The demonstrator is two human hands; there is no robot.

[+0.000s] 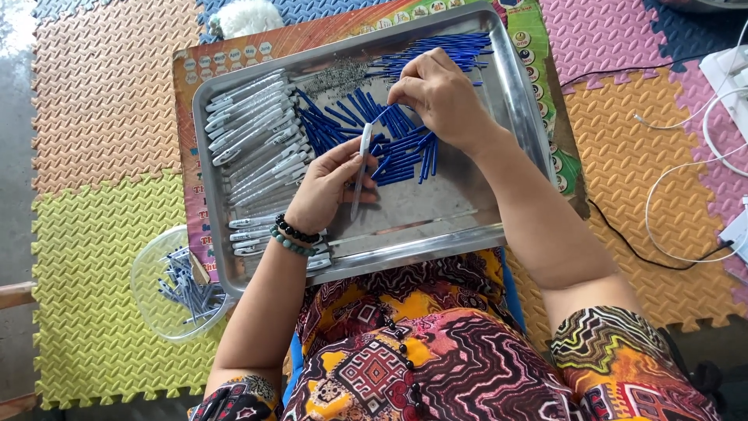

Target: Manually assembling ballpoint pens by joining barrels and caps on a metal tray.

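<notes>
A white pen barrel (362, 168) is being held upright-to-slanted over the metal tray (436, 222) by the left hand (327, 187), whose thumb and fingers are being closed around the barrel's lower half while the palm is being turned towards the right. The left wrist, on which two bead bracelets (294, 236) are being worn, is being bent back above the tray's near rim.

A thin blue refill (382, 115) is being pinched between the thumb and forefinger of the right hand (440, 97), with the remaining fingers being curled loosely under. That hand is being held knuckles-up over the middle of the tray, and the refill's lower end is being brought against the top of the barrel; whether it is already inside cannot be told.

Loose blue refills (405, 152) are being kept in a heap just beneath both hands, with more at the tray's far edge. White pen barrels (253, 132) are being stacked along the tray's left side. A clear bowl (175, 284) of grey parts is being kept on the foam mat (101, 117), left of the tray.
</notes>
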